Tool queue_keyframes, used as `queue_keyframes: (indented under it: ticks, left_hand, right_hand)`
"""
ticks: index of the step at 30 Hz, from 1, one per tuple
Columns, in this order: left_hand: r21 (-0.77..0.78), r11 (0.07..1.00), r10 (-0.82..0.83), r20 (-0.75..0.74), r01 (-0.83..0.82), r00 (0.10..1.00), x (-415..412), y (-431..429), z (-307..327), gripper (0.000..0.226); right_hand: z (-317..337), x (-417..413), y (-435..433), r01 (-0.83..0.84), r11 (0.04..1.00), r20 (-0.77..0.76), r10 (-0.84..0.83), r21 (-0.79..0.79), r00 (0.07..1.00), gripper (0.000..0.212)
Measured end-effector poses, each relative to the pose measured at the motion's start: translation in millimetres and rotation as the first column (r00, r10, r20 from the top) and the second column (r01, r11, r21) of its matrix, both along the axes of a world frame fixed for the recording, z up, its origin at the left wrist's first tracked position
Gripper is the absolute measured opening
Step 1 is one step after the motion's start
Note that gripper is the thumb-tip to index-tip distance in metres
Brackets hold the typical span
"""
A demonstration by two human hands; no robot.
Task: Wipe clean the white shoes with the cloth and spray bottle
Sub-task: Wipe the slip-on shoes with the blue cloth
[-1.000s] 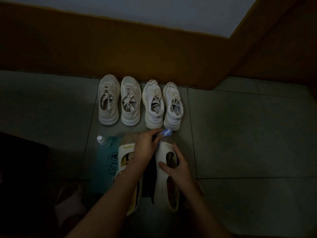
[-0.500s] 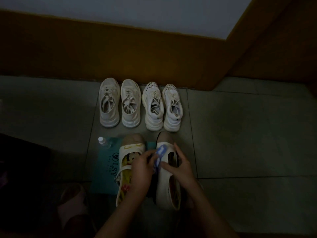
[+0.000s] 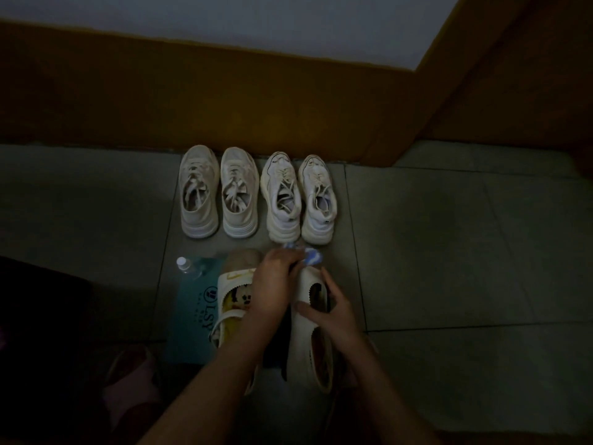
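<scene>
Pinched cloth [image 3: 309, 255] in left grip [image 3: 276, 284] at toe of white shoe [image 3: 303, 335], clasped that shoe in curled right grip [image 3: 330, 316].

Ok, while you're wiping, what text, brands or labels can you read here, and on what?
"LSY": printed sideways on the teal sheet under the left sandal, next to a round logo.
Small characters beside it: too small to read.
Dark tag at the rightmost sneaker heel: too blurred to read.
Spray bottle: no readable label.
</scene>
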State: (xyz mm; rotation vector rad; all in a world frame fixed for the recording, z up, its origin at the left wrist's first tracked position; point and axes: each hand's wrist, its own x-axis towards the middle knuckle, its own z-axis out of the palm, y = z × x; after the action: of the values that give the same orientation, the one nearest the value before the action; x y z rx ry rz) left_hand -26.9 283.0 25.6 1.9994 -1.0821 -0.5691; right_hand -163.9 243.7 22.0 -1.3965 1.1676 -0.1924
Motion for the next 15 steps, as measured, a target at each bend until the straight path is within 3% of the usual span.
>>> queue_keyframes:
  ticks: [2,5,10,15]
  left_hand:
    - [-0.023,1.0,0.003,0.006,-0.003,1.0,-2.5,9.7,0.0,0.023]
    - [-0.039,0.996,0.075,-0.099,-0.079,0.992,-10.1,20.7,4.7,0.021]
    - [0.063,0.988,0.15,-0.197,-0.141,0.969,-25.9,36.5,9.1,0.021]
    - [0.105,0.99,0.131,-0.367,-0.099,0.921,-32.7,53.1,13.6,0.018]
  right_hand:
    - [-2.9,0.1,0.4,0.002,1.0,0.005,-0.002,0.001,1.0,0.089]
    - [-5.2,0.4,0.7,0.0,1.0,0.001,0.0,0.0,1.0,0.089]
    - [-4.1,-0.3,1.0,0.015,1.0,0.024,-0.015,0.003,1.0,0.088]
    - [-2.6,-1.3,-1.0,-0.015,1.0,0.037,0.014,0.022,0.999,0.09]
